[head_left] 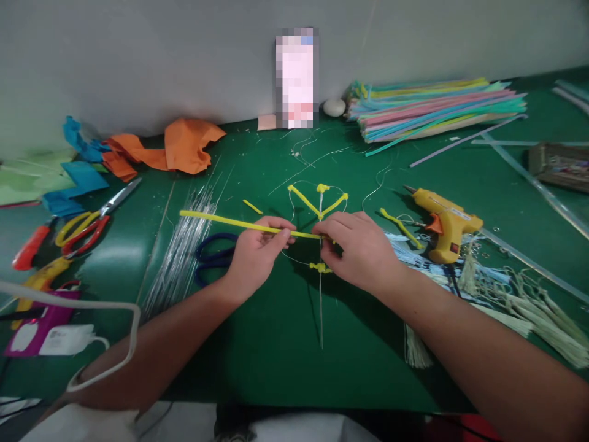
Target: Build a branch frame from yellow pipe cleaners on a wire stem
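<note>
A long yellow pipe cleaner (221,219) runs between my hands, its free end reaching out to the left. My left hand (257,250) pinches it between thumb and fingers. At its other end, my right hand (352,245) is closed on it where it meets a thin wire frame (321,307). Yellow pipe-cleaner pieces (306,199) are knotted onto this frame, with thin wire looping round them. The fingers of my right hand hide the spot where strip and frame meet. Under my left hand lie dark blue scissor handles (214,252).
Left are a bundle of clear thin strands (184,252), red-and-yellow scissors (94,224) and orange paper (188,144). On the right are a yellow glue gun (448,221), pale tassels (529,301) and a pile of coloured pipe cleaners (437,107). A white cable (133,331) crosses my left forearm.
</note>
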`<state>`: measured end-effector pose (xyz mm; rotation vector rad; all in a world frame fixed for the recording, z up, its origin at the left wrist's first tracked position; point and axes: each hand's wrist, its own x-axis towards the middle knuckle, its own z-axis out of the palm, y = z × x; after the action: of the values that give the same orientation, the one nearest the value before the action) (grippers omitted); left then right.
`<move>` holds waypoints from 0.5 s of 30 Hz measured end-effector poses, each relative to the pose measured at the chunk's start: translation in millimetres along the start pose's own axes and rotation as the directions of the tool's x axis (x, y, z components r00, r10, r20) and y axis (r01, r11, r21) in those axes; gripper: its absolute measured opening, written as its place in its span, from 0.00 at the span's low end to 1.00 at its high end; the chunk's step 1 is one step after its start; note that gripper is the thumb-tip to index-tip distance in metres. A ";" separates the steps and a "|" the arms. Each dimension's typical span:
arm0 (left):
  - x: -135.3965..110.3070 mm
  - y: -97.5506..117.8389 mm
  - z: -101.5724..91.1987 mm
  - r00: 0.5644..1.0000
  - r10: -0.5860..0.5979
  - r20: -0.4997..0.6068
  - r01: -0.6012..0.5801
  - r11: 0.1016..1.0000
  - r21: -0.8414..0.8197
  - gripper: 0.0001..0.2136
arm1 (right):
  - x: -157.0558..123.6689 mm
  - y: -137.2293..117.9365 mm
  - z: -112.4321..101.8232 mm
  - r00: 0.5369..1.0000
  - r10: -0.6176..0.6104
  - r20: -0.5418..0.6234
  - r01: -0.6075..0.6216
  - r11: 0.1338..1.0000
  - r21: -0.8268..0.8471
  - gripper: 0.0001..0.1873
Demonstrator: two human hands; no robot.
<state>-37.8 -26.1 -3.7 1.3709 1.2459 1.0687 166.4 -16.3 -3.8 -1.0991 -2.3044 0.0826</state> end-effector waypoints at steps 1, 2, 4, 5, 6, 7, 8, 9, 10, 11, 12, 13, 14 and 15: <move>-0.2 -0.2 0.0 1.000 -0.014 0.001 0.014 1.000 0.001 0.08 | 0.2 -0.3 0.0 1.000 -0.001 0.013 0.001 1.000 -0.001 0.12; -0.2 -0.5 -0.1 1.000 -0.023 -0.002 0.023 1.000 0.005 0.07 | 0.4 -0.5 0.0 1.000 0.000 0.024 0.000 1.000 -0.003 0.12; -0.2 -1.0 -0.5 0.999 -0.035 -0.005 0.035 0.999 0.015 0.07 | 0.7 -0.8 -0.2 0.999 0.008 0.039 -0.007 1.000 -0.005 0.13; -0.3 -1.2 -0.5 0.999 -0.040 -0.003 0.040 0.999 0.020 0.07 | 0.7 -0.9 -0.4 0.999 0.013 0.042 -0.013 1.000 -0.004 0.14; -0.4 -1.5 -0.5 0.999 -0.045 0.001 0.045 0.999 0.024 0.07 | 0.6 -1.0 -0.5 0.999 0.017 0.045 -0.017 1.000 -0.002 0.14; -0.7 -1.7 -0.3 0.999 -0.049 0.007 0.049 0.998 0.030 0.07 | 0.4 -1.0 -0.6 0.999 0.020 0.048 -0.020 1.000 0.000 0.15; -1.0 -1.8 -0.1 0.999 -0.050 0.013 0.050 0.998 0.037 0.07 | 0.2 -1.1 -0.7 0.998 0.020 0.053 -0.020 1.000 0.000 0.16; -1.3 -2.0 0.1 0.999 -0.049 0.017 0.048 0.998 0.045 0.07 | 0.0 -1.1 -0.8 0.998 0.019 0.058 -0.019 1.000 0.000 0.17; -1.5 -2.1 0.4 0.999 -0.046 0.019 0.045 0.998 0.051 0.06 | -0.1 -1.0 -0.9 0.998 0.016 0.065 -0.016 1.000 -0.002 0.17; -1.5 -2.1 0.6 0.999 -0.043 0.022 0.041 0.998 0.055 0.06 | -0.2 -1.0 -1.0 0.997 0.014 0.074 -0.014 1.000 -0.005 0.18; -1.3 -2.1 0.8 0.999 -0.038 0.023 0.037 0.998 0.057 0.06 | -0.3 -1.0 -1.1 0.997 0.011 0.082 -0.010 1.000 -0.010 0.18; -1.1 -2.0 1.0 0.999 -0.033 0.023 0.032 0.998 0.053 0.06 | -0.2 -1.0 -1.3 0.996 0.006 0.088 -0.005 1.000 -0.016 0.19; -0.7 -1.8 1.2 0.999 -0.029 0.024 0.028 0.999 0.045 0.06 | -0.1 -0.9 -1.5 0.996 -0.002 0.092 0.004 1.000 -0.022 0.20; -0.3 -1.5 1.4 0.999 -0.029 0.025 0.028 0.999 0.035 0.07 | 0.0 -0.8 -1.8 0.995 -0.011 0.095 0.014 1.000 -0.028 0.20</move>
<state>-36.7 -26.5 -5.4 1.3845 1.2676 1.0114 166.7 -17.2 -2.1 -1.1167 -2.4027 0.0995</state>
